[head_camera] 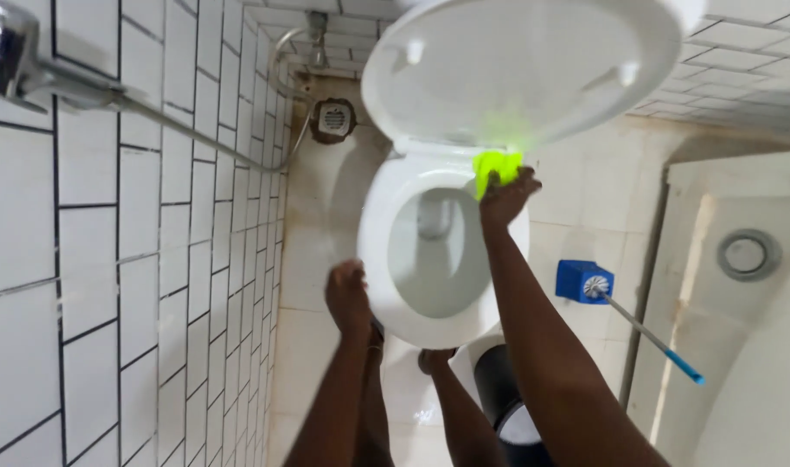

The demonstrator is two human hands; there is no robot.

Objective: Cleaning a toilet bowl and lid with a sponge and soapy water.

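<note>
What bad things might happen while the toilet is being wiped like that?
The raised lid leans over the right hand and might drop onto it. The yellow-green cloth sits at the back rim of the bowl and could slip into the water. The floor near the feet looks shiny, maybe wet, so a slip seems possible.

Bright neon yellow-green cloth under right hand, green tint thrown onto glossy white lid. White toilet bowl, pale grey inside. White wall tiles in dark grout grid. Cream floor tiles, brownish stains near round chrome drain. Blue brush holder, white bristles, blue handle with lighter blue tip. Silver chrome hose. Black bin, white patch on top. Off-white tub with grey round drain.
</note>
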